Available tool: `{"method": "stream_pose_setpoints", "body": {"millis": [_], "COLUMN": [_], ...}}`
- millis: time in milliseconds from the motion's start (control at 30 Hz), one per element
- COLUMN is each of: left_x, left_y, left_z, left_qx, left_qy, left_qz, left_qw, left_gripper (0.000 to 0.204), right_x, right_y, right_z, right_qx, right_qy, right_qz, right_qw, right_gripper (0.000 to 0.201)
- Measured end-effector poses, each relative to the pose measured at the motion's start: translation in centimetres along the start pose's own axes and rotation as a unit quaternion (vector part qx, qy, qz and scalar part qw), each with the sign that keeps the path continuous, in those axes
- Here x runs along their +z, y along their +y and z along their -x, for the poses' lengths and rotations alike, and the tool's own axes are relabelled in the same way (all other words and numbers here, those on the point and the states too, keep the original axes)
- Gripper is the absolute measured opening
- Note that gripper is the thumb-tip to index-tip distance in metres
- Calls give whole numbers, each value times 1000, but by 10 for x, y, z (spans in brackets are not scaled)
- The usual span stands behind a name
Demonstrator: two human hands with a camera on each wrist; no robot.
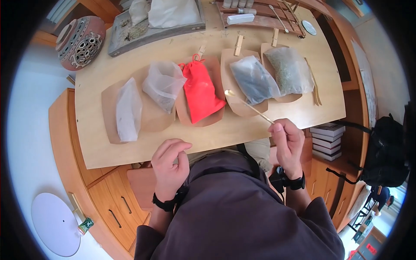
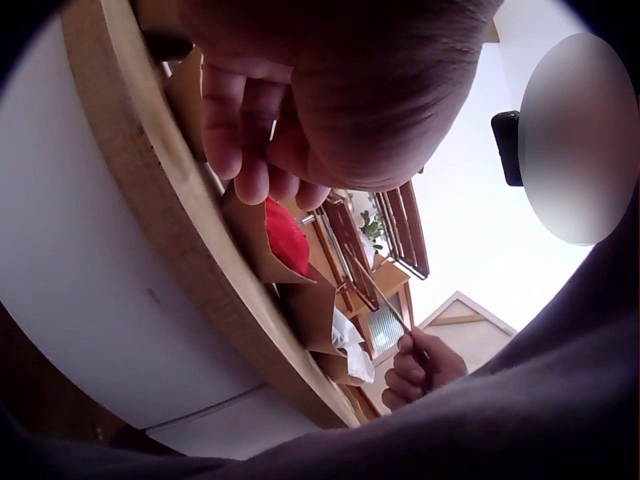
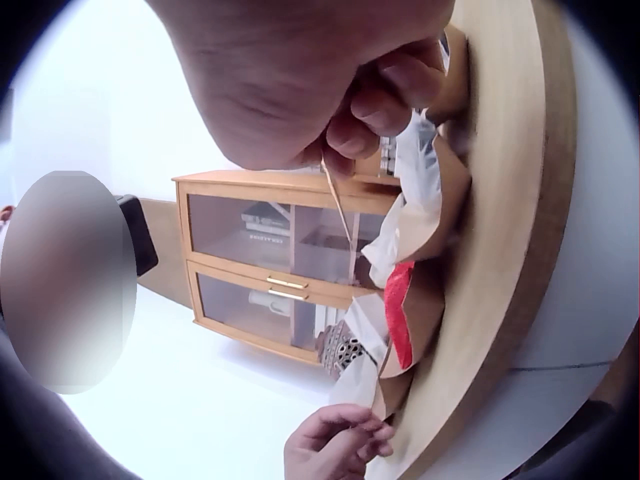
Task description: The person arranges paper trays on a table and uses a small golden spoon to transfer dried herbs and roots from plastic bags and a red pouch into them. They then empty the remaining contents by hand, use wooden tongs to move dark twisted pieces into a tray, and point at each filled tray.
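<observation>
Pinched between thumb and fingers of my right hand (image 1: 287,141) is a slim, long-handled small spoon (image 1: 257,112), its pale tip pointing up and left over the table. In the head view the tip overlaps the paper tray with a clear bag of dark material (image 1: 255,78). My left hand (image 1: 170,161) hangs by the table's front edge, fingers loosely bent and holding nothing. Paper trays in a row carry a narrow whitish bag (image 1: 129,110), a translucent bag (image 1: 164,84), a red drawstring pouch (image 1: 200,93) and a bag of greenish dried herb (image 1: 289,71).
Wooden clothespins (image 1: 238,45) are clipped to some trays. A grey tray (image 1: 156,40) with white bags lies at the back left, beside a patterned pot (image 1: 81,42). Small jars, sticks and a white box (image 1: 240,18) sit back right. Bamboo tweezers (image 1: 313,82) lie on the right.
</observation>
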State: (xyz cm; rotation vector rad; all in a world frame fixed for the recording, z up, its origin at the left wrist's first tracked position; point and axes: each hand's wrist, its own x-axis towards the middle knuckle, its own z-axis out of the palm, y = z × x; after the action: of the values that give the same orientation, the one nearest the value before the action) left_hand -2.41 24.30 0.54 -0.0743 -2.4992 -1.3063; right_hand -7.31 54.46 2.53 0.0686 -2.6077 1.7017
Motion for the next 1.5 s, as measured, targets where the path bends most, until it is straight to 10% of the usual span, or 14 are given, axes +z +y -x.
{"method": "stream_pose_setpoints", "body": {"millis": [733, 967, 1233, 1500], "left_x": [-64, -68, -87, -80], "left_y": [-3, -12, -24, -29], "left_z": [-6, 14, 15, 2], "left_qx": [2, -73, -178, -188], "left_qy": [148, 135, 138, 142], "left_qz": [13, 213, 512, 443], "left_qw": [989, 965, 829, 865], "left_gripper": [29, 27, 23, 24], "right_x": [101, 157, 120, 94], "right_y": [-89, -96, -90, -63], "right_z": [-44, -48, -46, -41], "right_qx": [-153, -272, -186, -82], "right_qy": [-144, -173, -129, -123], "right_qz": [89, 132, 17, 76], "right_qw": [973, 937, 974, 986], "right_gripper": [13, 14, 14, 20]}}
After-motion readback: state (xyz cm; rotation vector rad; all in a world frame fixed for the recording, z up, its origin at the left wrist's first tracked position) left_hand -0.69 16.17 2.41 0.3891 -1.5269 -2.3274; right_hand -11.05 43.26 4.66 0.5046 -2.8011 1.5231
